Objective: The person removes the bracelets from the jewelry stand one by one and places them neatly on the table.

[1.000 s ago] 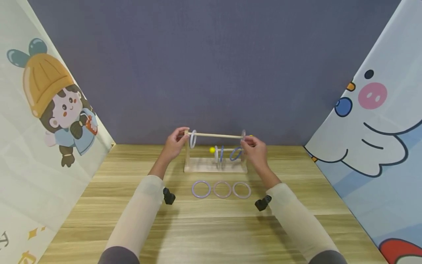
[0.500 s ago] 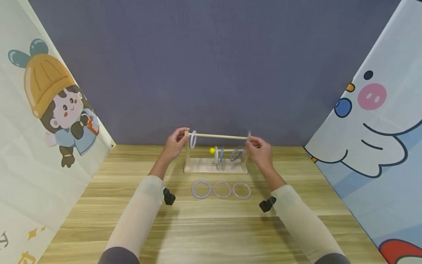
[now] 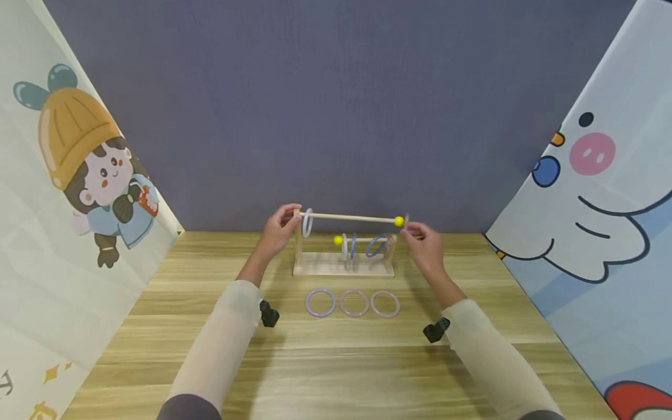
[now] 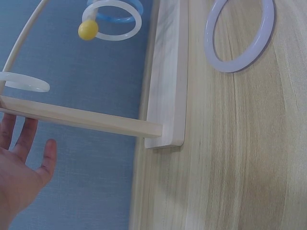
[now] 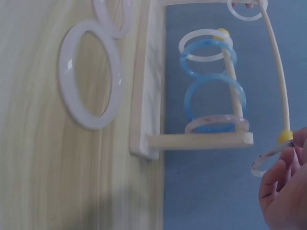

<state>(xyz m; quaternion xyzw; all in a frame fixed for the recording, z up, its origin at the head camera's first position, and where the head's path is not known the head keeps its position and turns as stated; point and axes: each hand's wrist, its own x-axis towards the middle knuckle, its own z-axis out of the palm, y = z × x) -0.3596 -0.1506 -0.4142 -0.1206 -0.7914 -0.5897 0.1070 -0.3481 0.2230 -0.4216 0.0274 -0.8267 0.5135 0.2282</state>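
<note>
In the head view, my left hand (image 3: 280, 226) grips the top of the left post of a wooden rack (image 3: 336, 265). Its lower fingers (image 4: 26, 136) lie along the post in the left wrist view. My right hand (image 3: 424, 245) pinches a clear speckled bangle (image 5: 261, 165) just beyond the yellow ball (image 3: 399, 221) that ends the rack's upper rod (image 3: 352, 218). A white bangle (image 3: 307, 223) hangs on that rod near the left post. White, blue and clear bangles hang on the lower rod, among them a blue bangle (image 5: 189, 96).
In front of the rack, a purple bangle (image 3: 320, 316), a pinkish bangle (image 3: 354, 315) and a pale bangle (image 3: 385, 316) lie flat in a row on the wooden table (image 3: 336, 373). A dark panel (image 3: 336, 116) stands behind, and printed sheets flank both sides.
My right hand has moved right along the upper rod with the clear speckled bangle, which has passed over the yellow ball and off the end. The left hand has stayed at the post.
</note>
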